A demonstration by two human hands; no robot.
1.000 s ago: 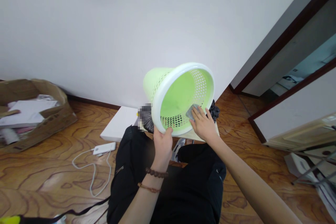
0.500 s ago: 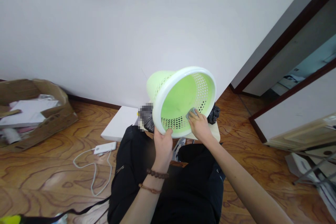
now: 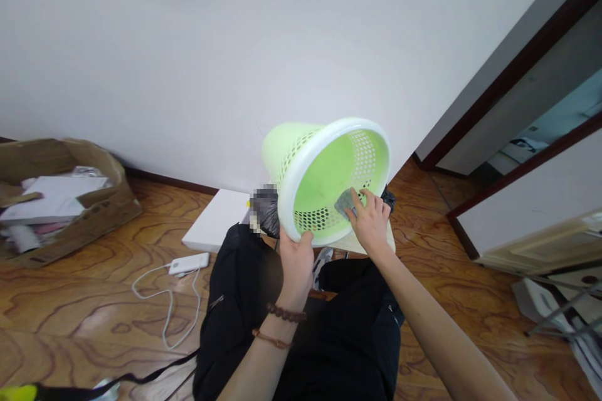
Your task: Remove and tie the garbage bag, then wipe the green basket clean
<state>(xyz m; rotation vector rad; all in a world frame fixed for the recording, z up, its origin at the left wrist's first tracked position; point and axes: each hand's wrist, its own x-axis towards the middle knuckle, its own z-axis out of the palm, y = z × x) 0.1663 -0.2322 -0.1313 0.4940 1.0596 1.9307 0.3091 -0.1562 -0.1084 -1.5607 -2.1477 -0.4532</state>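
A light green basket (image 3: 324,169) with a white rim and rows of holes lies tilted on its side, its mouth facing me. My left hand (image 3: 297,257) grips the lower left of the rim, thumb over the edge. Inside the mouth, at the lower right, my right hand (image 3: 369,219) pinches a small grey cloth or sponge (image 3: 345,202) between thumb and fingers. Beneath the basket is a pale stool top (image 3: 350,243), mostly covered. Black plastic bags show on both sides of the basket, the left one (image 3: 269,216) partly pixelated.
On the left floor stands a cardboard box (image 3: 101,213) holding papers and packaging. A flat white box (image 3: 211,219) lies by the wall, with a white power bank (image 3: 188,264) and cable nearer me. A metal-legged rack (image 3: 564,313) and cabinet (image 3: 540,238) are at the right.
My right hand has lifted slightly and moved right, with its fingers more spread and more of the grey piece showing. The basket has shifted and turned slightly, my left hand still on its rim.
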